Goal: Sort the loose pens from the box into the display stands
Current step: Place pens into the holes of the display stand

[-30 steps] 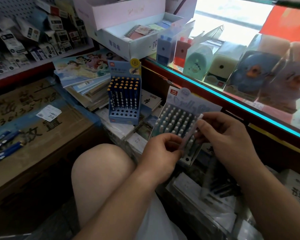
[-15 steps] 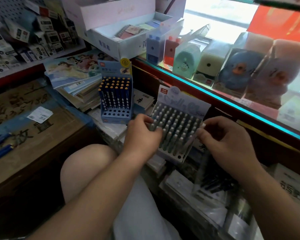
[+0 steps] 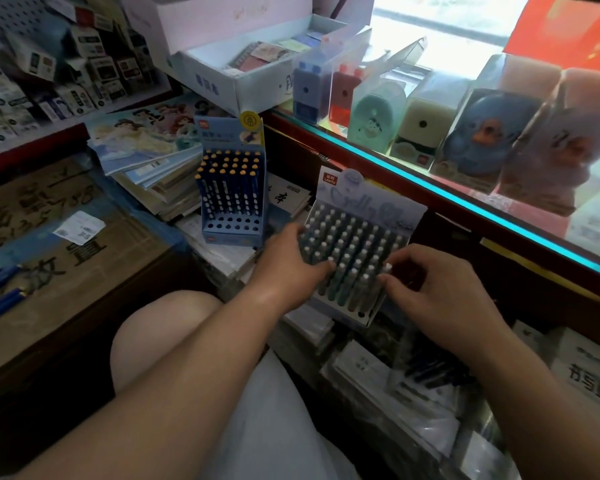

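Note:
A grey display stand point(image 3: 378, 206) full of white-capped pens leans in front of me on stacked stationery. My left hand point(image 3: 288, 268) grips its left side, thumb across the front rows. At the stand's right front corner, my right hand point(image 3: 440, 299) pinches the white top of one pen point(image 3: 386, 270) standing there. A blue display stand point(image 3: 231, 223) with navy, orange-tipped pens is to the left, its front rows of holes open. Loose blue pens point(image 3: 0, 292) lie on a cardboard box point(image 3: 66, 271) at far left.
A clear bag of dark pens point(image 3: 430, 372) lies under my right forearm. Stacked notebooks point(image 3: 146, 157) sit behind the blue stand. A glass counter point(image 3: 465, 202) with boxed sharpeners runs along the right. My knee point(image 3: 160, 337) is below the hands.
My right hand lowered the pen from above the grey stand down into its right front corner. My left hand left the pen's lower end and took hold of the stand's left side.

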`<state>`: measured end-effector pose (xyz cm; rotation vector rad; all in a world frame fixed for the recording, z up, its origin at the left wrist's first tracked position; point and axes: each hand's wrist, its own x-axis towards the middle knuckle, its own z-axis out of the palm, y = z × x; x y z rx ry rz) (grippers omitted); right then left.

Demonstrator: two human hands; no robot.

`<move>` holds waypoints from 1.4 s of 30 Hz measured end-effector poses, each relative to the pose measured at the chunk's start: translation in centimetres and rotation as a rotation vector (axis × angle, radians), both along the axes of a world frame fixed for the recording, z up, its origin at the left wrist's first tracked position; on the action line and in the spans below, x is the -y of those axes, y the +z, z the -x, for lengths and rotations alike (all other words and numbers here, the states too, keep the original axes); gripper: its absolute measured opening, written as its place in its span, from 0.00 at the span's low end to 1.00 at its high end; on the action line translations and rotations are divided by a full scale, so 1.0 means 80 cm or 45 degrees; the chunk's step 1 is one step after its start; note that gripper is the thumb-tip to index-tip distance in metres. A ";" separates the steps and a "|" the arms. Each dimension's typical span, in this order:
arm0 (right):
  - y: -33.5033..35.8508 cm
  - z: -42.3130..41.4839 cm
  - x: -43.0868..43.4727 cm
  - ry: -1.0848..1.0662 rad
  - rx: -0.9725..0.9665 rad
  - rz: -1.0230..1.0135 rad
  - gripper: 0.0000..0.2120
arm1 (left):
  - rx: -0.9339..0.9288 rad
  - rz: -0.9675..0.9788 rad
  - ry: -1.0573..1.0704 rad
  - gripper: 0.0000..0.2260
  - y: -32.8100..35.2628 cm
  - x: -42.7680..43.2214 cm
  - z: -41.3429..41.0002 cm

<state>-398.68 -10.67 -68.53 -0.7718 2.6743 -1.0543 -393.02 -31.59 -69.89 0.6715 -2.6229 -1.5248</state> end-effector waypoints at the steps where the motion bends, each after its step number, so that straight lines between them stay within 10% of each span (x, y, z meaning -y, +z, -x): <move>1: -0.002 0.001 -0.001 0.001 0.010 -0.020 0.06 | -0.004 0.007 0.007 0.28 -0.002 0.000 0.000; 29: 0.004 -0.011 0.012 0.041 -0.149 -0.261 0.12 | 0.013 0.073 0.024 0.30 -0.001 -0.009 -0.007; 42: 0.069 -0.039 0.235 0.648 -0.097 -0.053 0.08 | -0.269 0.192 0.578 0.12 0.077 0.179 -0.144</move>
